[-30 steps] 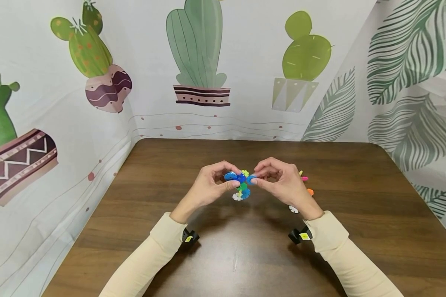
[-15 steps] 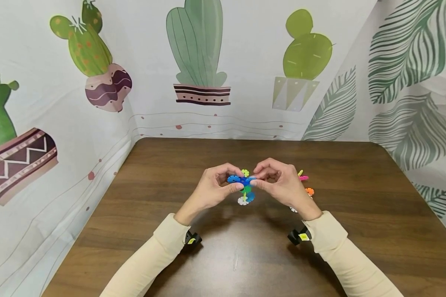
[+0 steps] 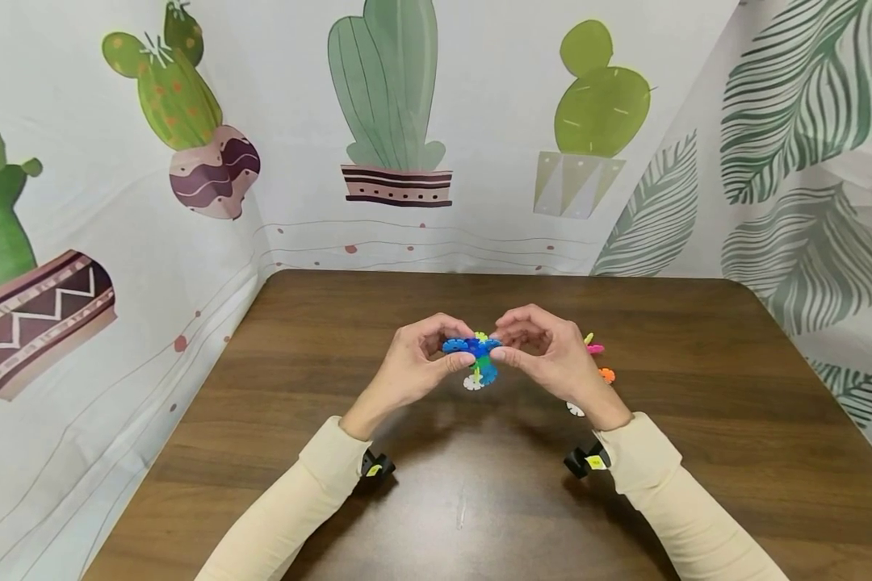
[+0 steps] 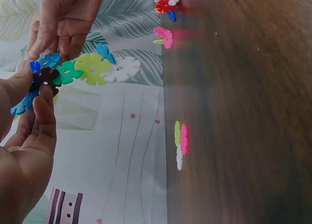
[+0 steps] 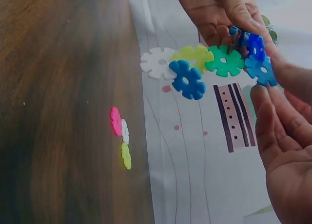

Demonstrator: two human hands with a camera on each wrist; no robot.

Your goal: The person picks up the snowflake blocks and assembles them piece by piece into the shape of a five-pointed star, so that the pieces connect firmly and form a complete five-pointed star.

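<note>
Several notched plastic discs are joined into one piece, held above the table between both hands. In the head view my left hand (image 3: 421, 355) pinches it near the dark blue disc (image 3: 474, 349). Thumb and fingers of my right hand (image 3: 545, 347) pinch a blue disc (image 5: 261, 70) against the dark blue one. From there a chain runs through a green disc (image 5: 224, 61) and a yellow-green disc (image 5: 190, 57) to a white disc (image 5: 157, 63), with another blue disc (image 5: 187, 80) on it. A dark brown disc (image 4: 46, 77) sits by my left fingertips.
Loose discs lie on the brown table (image 3: 450, 500) beyond and beside my right hand: an orange one (image 3: 607, 376), a pink one (image 3: 595, 349) and a white one (image 3: 576, 409) among them. A wall sheet printed with cacti (image 3: 385, 89) stands behind the table.
The blue disc in my right hand has moved left and now overlaps the dark blue one. My left hand shifted slightly right, and the chain dipped and came back up.
</note>
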